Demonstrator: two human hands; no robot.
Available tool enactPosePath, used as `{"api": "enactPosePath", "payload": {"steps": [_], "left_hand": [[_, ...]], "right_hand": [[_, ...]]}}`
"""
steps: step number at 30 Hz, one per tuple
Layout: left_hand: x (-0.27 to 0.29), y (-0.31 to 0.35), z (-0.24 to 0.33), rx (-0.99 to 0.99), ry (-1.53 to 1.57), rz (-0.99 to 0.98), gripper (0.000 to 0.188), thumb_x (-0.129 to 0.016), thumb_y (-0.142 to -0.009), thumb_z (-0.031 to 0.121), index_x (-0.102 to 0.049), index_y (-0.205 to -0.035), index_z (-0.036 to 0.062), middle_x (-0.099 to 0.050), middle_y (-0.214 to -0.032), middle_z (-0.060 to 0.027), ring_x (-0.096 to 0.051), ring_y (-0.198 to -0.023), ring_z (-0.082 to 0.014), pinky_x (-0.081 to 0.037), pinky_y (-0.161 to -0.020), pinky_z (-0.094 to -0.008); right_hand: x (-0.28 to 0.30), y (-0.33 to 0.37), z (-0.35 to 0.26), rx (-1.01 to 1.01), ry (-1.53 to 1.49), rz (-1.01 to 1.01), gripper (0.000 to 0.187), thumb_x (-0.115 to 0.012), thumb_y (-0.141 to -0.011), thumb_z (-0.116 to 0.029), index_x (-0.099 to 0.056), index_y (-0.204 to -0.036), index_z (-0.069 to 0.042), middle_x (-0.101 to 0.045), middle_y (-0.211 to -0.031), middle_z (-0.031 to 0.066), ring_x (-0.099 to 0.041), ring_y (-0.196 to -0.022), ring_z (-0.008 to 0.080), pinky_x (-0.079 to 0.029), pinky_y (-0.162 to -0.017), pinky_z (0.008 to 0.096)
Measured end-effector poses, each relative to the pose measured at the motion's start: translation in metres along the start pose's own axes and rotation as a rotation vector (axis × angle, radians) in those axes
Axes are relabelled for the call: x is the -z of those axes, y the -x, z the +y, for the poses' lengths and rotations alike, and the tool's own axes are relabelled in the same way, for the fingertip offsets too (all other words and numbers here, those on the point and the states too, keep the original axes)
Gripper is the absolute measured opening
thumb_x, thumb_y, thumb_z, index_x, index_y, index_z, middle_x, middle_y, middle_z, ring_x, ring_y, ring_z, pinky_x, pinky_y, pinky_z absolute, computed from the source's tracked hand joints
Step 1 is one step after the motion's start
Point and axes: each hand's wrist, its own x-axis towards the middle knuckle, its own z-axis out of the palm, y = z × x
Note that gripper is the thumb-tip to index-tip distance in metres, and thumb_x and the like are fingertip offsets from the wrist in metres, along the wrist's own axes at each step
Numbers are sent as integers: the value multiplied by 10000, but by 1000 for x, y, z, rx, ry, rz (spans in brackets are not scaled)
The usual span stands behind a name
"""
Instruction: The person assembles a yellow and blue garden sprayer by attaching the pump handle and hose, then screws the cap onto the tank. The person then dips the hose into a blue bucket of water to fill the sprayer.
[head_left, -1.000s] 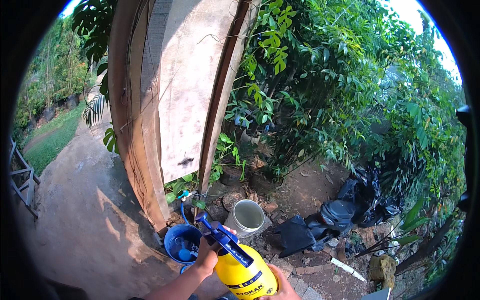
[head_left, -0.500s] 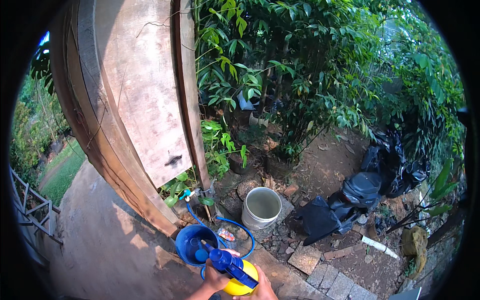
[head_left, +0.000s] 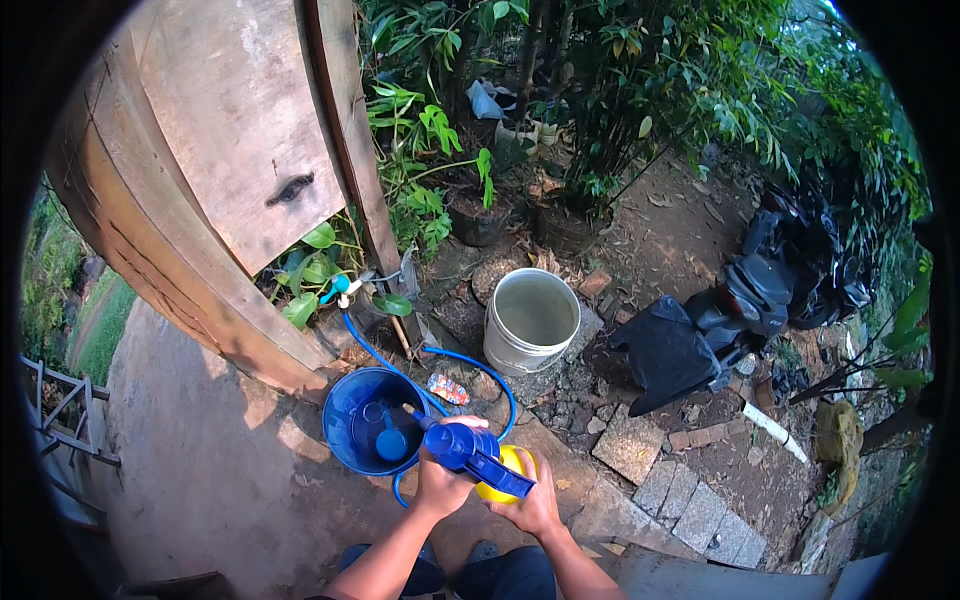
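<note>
A pump spray bottle (head_left: 463, 446) with a blue head and a yellow body is between my hands, low in the middle of the view. My left hand (head_left: 440, 489) wraps round the blue head from the left. Fingers of my right hand (head_left: 533, 503) curl round the yellow body (head_left: 516, 463). The nozzle points up and left, over the near right rim of a blue bucket (head_left: 338, 440). Inside that bucket lies a small blue dipper (head_left: 391, 445), partly in water.
Beyond my hands stands a white bucket (head_left: 524, 357) holding liquid. A blue hose (head_left: 509, 392) curves from a tap (head_left: 342, 287) at the wooden post. Colourful packaging (head_left: 448, 389) lies nearby. Paving slabs (head_left: 628, 444), a white pipe (head_left: 775, 432) and a motorcycle (head_left: 752, 295) are to the right.
The view has tilted down, showing more of my forearms, legs and feet. Both hands stay on the spray bottle, which sits higher in view and turned slightly; the buckets appear higher too.
</note>
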Motion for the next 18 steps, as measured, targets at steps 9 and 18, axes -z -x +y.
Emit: {"api": "enactPosePath", "payload": {"steps": [9, 18], "left_hand": [[102, 25, -120, -90, -100, -84, 613, -852, -810, 211, -520, -1294, 36, -580, -1303, -145, -568, -1204, -239, -440, -1069, -404], [130, 164, -370, 291, -825, -765, 714, -858, -748, 211, -533, -1354, 21, -585, -1274, -214, -558, -1263, -415, -461, -1077, -481]], "right_hand": [[-204, 5, 189, -478, -200, 190, 1108, -959, -629, -415, -373, -1483, -20, -479, -1356, 238, -495, -1289, 436, -446, -1100, 537], [-301, -25, 231, -345, -128, 163, 1127, -964, -633, -306, -333, -1527, -33, -429, -1489, 224, -423, -1404, 424, -361, -1196, 504]]}}
